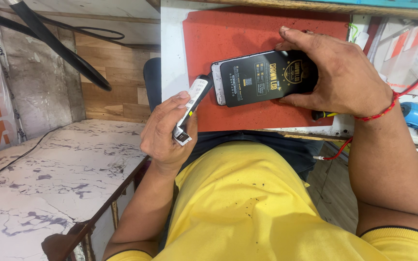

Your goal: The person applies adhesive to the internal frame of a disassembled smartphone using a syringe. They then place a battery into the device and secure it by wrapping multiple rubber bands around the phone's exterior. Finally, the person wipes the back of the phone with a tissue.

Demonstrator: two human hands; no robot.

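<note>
My left hand (163, 135) grips a slim black-and-white part (191, 108) just off the near edge of the red mat (218, 34), its tip touching the phone (262, 77). Farther in, my right hand (339, 72) clasps that black phone, lying on the mat.

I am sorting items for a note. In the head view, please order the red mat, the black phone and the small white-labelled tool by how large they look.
1. Red mat, largest, though the right hand and phone cover part of it.
2. Phone.
3. Tool in the left hand, smallest; part is hidden in the hand.
</note>
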